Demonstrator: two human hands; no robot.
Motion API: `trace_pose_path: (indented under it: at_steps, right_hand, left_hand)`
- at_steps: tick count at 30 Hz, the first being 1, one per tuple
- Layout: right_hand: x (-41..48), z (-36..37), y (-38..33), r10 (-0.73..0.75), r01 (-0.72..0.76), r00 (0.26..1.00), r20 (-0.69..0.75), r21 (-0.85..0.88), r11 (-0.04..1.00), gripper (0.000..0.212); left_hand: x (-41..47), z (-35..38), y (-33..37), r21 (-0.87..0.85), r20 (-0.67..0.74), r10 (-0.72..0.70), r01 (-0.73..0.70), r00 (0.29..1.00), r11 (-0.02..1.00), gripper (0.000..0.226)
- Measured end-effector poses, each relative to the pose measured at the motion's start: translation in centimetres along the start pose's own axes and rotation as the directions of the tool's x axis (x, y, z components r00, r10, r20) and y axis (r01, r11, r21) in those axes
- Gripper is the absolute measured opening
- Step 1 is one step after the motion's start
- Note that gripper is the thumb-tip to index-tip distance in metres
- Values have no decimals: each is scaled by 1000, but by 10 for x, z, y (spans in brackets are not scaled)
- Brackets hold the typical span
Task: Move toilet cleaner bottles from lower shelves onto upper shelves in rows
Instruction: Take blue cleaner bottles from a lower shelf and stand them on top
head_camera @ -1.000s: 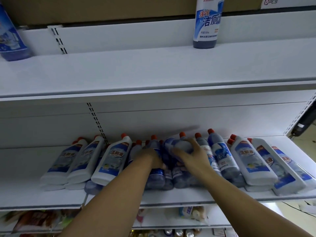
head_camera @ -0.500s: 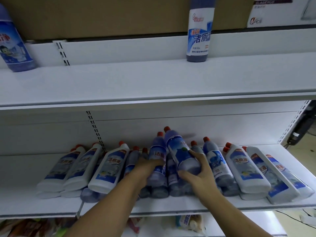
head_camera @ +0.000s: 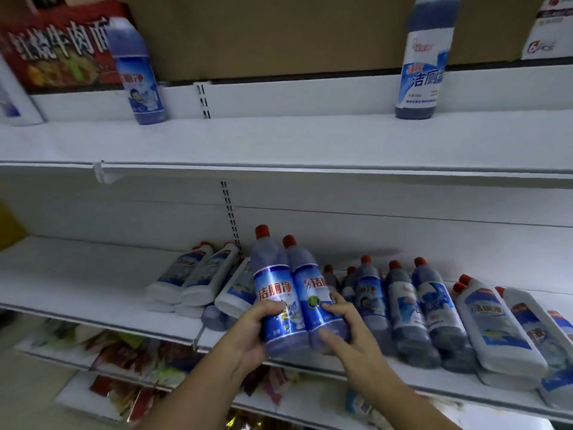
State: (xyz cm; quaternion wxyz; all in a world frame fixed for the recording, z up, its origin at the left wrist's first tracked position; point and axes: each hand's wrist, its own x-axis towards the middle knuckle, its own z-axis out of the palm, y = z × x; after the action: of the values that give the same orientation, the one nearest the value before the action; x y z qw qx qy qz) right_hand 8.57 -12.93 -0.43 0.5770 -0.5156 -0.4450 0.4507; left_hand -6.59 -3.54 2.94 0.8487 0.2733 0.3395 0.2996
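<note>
Low in the centre of the frame, two blue toilet cleaner bottles (head_camera: 276, 293) held side by side and touching, red caps up, leaning a little toward the left. Left hand (head_camera: 248, 332) curled round the lower body of the left-hand bottle, thumb laid across its label. Right hand (head_camera: 348, 330) wrapped round the base of the other, fingers (head_camera: 333, 307) bent onto the label, thumb pressed lower down. Pair poised over the front edge of the lower shelf (head_camera: 77, 274), before the pile lying there; contact with the shelf impossible to tell.

Right of the hands, lying on that shelf with caps toward the back wall: a row of blue bottles (head_camera: 403, 305), then white bottles (head_camera: 499, 324) stacked out to the right edge. Left of the hands, a second white stack (head_camera: 192, 274), also lying down, partly hidden behind the held pair.

Across the middle of the frame, upper shelf (head_camera: 279, 141), bearing two blue bottles upright and well apart: upper-left bottle (head_camera: 138, 76), blurred, and upper-right bottle (head_camera: 423, 63). Behind them, a brown cardboard box (head_camera: 279, 32); in the upper left corner, a red printed carton (head_camera: 46, 48). Along the bottom left, blurred packets (head_camera: 130, 355) on a lower level.
</note>
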Motion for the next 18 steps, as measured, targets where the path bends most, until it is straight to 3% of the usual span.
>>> trace_pose_path:
  at_steps: [2,4,7,8,10,14,18]
  right_hand:
    - [5,5,-6,58,-59,998,8,70,996,13]
    - [12,9,-6,97,-100,995,30,160,982,9]
    - [23,14,1,204,-286,952,229,419,862,78]
    - [25,16,1,261,-402,903,341,460,792,90]
    - [25,27,-9,282,-545,802,527,452,706,88]
    - [20,56,-25,230,-573,709,667,354,739,97]
    - [17,87,-36,184,-447,768,613,308,840,109]
  left_hand:
    - [-9,-9,-3,15,-17,31,-30,999,999,83]
    - [-22,-17,-4,41,-53,56,-54,997,998,81]
    - [-47,-25,-4,97,-107,97,-87,990,991,76]
    - [-57,-27,-3,99,-107,109,-99,988,990,67]
    - [-77,-30,0,96,-127,141,-129,982,987,58]
    - [-110,-49,10,128,-179,228,-207,957,970,94]
    - [-138,-65,31,222,-173,361,-320,916,921,87]
